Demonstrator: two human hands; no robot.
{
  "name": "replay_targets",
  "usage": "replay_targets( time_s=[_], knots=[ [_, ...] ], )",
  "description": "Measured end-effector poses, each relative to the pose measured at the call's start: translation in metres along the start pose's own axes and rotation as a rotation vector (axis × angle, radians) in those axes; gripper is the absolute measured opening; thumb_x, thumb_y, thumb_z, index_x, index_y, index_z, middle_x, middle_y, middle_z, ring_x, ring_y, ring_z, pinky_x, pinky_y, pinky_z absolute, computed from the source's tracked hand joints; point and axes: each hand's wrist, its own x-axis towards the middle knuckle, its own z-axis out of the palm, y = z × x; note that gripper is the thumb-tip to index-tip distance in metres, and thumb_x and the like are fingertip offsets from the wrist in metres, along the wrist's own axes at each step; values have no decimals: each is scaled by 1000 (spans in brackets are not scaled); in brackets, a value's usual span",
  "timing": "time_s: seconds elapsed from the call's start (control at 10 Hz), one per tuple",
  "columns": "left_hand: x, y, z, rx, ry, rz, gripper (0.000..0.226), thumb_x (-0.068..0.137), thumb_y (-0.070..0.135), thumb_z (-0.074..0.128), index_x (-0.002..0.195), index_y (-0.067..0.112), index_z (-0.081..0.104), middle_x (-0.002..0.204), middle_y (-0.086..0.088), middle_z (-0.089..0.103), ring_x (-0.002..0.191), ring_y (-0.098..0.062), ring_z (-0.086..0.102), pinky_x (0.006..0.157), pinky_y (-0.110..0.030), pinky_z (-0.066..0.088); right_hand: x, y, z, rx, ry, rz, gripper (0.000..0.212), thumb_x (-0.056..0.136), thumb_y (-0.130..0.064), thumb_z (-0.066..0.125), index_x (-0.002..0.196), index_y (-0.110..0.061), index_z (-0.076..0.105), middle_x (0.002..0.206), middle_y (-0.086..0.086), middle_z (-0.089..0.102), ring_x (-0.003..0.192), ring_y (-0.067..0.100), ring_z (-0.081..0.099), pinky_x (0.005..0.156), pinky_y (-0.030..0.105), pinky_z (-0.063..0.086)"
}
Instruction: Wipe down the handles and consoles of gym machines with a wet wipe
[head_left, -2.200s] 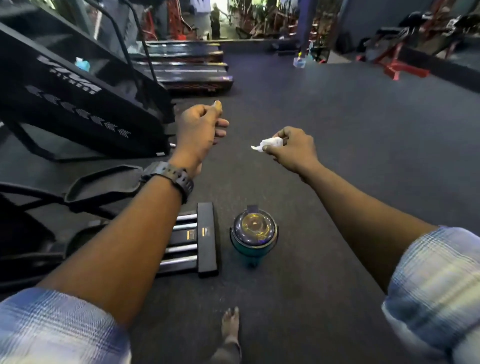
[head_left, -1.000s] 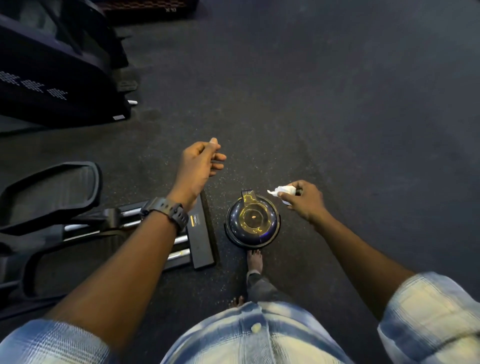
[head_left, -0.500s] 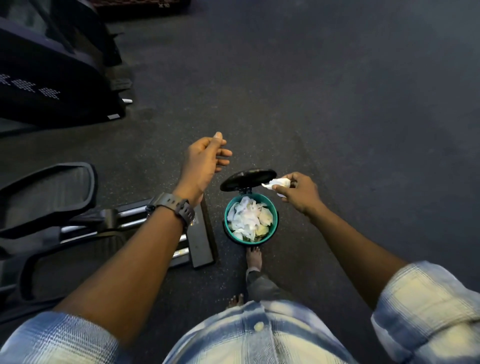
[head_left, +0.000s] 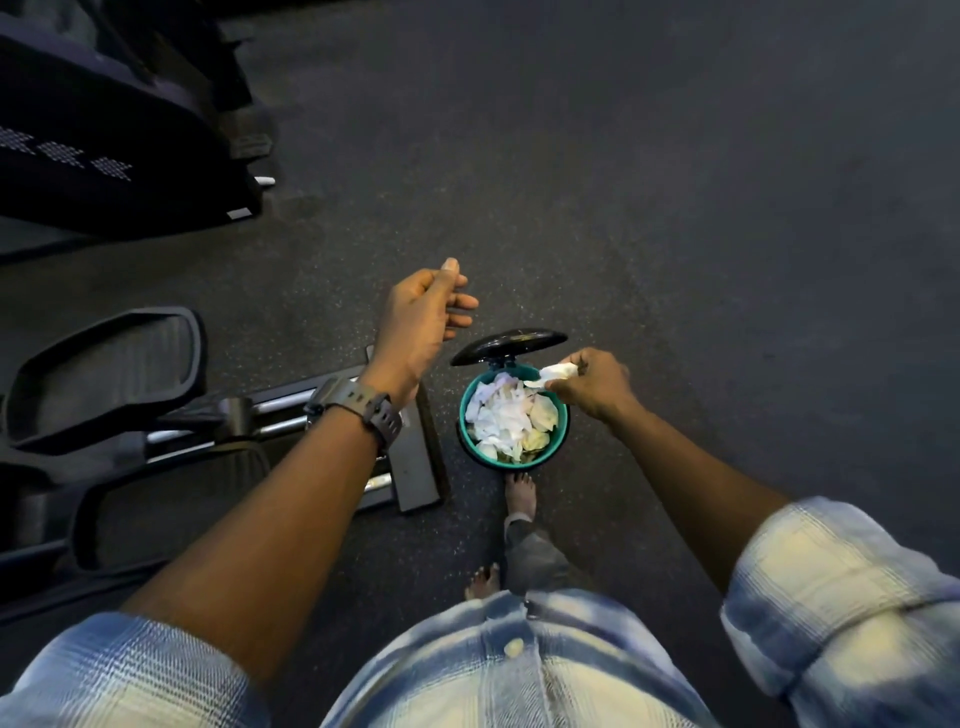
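Black machine (head_left: 104, 140): far left, top; a row of pale dotted marks runs along its side, too blurred to read as letters.
Pedals (head_left: 104, 374): two black foot trays at the left, one nearer the camera, joined to chrome rails (head_left: 280, 410) that end in a flat black bar (head_left: 415, 467).
Writing: none legible anywhere in view; no brand can be made out on machine, bar or bin.
Left hand (head_left: 415, 322): raised over the floor beside the bar, fingers loosely curled, thumb up, holding nothing.
Watch (head_left: 358, 408): dark, on the left wrist.
Lid (head_left: 509, 343): black, tipped up at the far side of the bin.
Bin (head_left: 465, 431): small, teal rim, on the floor just right of the bar, nearly full of crumpled white and yellowish wipes (head_left: 509, 421).
Foot (head_left: 519, 493): bare, toes at the near base of the bin; whether it presses a pedal is hidden.
Wipe (head_left: 558, 374): white, crumpled, pinched over the bin's far right rim.
Right hand (head_left: 597, 384): fingertips and thumb pinch the wipe, other fingers curled.
Sleeves (head_left: 841, 603): pale blue plaid, rolled above the forearms.
Floor (head_left: 675, 208): dark speckled rubber.
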Motion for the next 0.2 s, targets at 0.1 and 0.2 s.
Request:
replay_targets(
  time_s=[0.1, 0.2],
  knots=[
    [-1, -3, 0, 13, 12, -2, 35, 104, 44, 47, 100, 16, 66, 103, -17, 74, 80, -20, 66, 77, -37, 50, 10, -8, 8, -38, -54, 16, 68, 73, -28, 86, 132, -13, 56, 130, 11, 61, 120, 26, 56, 94, 35, 47],
    [0, -2, -1, 29, 30, -1, 35, 105, 44, 46, 101, 15, 66, 104, -17, 74, 81, -20, 66, 76, -35, 50, 14, -14, 4, -6, -23, 34, 75, 76, -26, 85, 140, -15, 48, 140, 14, 51, 127, 28, 50, 98, 34, 45]
  ],
)
